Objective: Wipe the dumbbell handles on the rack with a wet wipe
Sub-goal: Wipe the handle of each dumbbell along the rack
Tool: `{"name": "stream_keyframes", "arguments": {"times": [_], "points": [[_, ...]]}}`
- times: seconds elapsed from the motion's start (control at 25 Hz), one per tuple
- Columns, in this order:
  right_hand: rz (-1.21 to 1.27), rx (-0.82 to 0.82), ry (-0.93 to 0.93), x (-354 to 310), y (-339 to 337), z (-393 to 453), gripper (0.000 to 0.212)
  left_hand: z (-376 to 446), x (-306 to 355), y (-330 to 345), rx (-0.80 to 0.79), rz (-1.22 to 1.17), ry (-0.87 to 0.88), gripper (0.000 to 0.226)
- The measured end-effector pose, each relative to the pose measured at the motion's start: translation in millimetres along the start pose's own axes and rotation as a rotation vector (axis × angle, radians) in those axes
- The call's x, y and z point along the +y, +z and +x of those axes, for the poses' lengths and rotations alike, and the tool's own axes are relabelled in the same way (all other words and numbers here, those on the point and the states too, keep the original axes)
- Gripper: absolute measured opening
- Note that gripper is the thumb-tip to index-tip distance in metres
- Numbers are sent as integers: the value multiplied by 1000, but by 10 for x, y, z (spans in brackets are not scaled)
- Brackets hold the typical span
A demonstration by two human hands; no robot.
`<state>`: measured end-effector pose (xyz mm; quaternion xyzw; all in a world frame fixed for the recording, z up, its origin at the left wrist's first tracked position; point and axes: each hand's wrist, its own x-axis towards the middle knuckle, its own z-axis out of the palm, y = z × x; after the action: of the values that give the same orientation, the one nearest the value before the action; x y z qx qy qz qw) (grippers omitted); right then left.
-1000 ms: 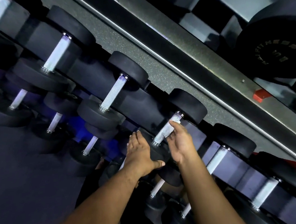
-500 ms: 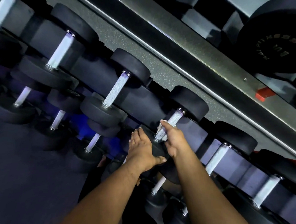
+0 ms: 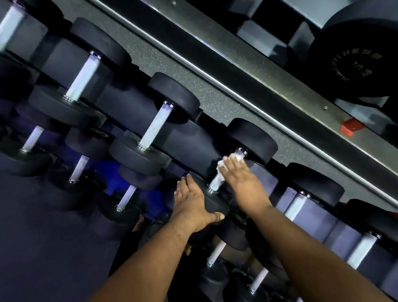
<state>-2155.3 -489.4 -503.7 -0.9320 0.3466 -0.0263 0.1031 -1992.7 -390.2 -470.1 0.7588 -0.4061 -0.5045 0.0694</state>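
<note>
The head view looks down along a tilted dumbbell rack (image 3: 210, 62), its grey speckled rail running from upper left to lower right. Beyond that rail, at the upper right, sits a large black weight plate (image 3: 360, 52) with faint lettering, and just below the plate is a small red piece (image 3: 351, 126).

On the near side of the rail, black round-headed dumbbells lie in rows with pale metal handles. The one being worked on, the gripped dumbbell (image 3: 251, 140), has its far head touching the rail's near edge. Next along the rack to its left lies a neighbouring dumbbell (image 3: 155, 128) with a bare knurled handle.

The left hand (image 3: 192, 205) rests on the near head of the gripped dumbbell, fingers straight along its top and thumb pressed on its front face. The right hand (image 3: 242, 183) is curled around that dumbbell's handle (image 3: 215, 181), holding a white wet wipe (image 3: 237, 157) against the metal. The wipe shows at the fingertips, close to the far head. A short bare stretch of handle shows below the hand, by the near head.
</note>
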Motion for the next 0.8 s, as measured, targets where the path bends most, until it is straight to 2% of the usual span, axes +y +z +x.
{"name": "stream_keyframes", "arguments": {"times": [0.08,0.12,0.16,0.28,0.4,0.56,0.68,0.72,0.8], "points": [[-155,-196,-275,87,61,-144,65,4,-21,8,8,-5,0,153],[-171,-255,-325,149,21,-148,63,4,-28,13,12,-7,1,153],[-207,-264,-303,195,-37,-104,59,13,-25,17,11,-3,7,153],[-317,-242,-42,137,-123,43,55,21,-37,30,6,17,8,153],[-389,-374,-239,-88,-111,232,50,15,-34,43,9,32,13,153],[-526,-501,-108,-147,-343,675,45,26,-46,51,3,48,12,153],[-345,-523,-259,-185,-172,361,51,54,-69,56,12,40,12,153],[-240,-506,-311,-132,-124,148,54,54,-78,66,14,37,18,152],[-215,-430,-381,104,-163,-132,59,34,-82,83,22,33,30,151]]}}
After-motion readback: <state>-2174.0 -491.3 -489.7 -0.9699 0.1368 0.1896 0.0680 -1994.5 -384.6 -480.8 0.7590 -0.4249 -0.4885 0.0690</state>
